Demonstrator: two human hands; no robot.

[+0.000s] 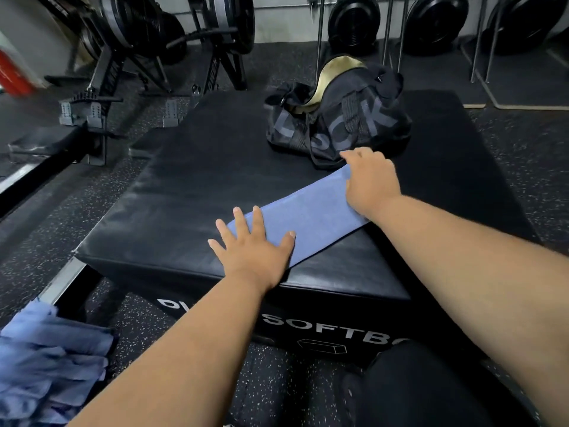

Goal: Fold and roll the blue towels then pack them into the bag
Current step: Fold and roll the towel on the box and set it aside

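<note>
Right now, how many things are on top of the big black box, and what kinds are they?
Blue towel, folded flat: 1
Black bag, open at the top: 1
Hands pressing on the towel: 2, the left hand and the right hand
Total: 4

The pile of blue towels lies on the floor beside the box, so it is not counted.

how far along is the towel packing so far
Early on. Done: one blue towel is folded into a flat strip on the black soft box. In hand: left hand and right hand press its ends. Left: rolling it, the pile of towels on the floor, packing the bag.
</note>
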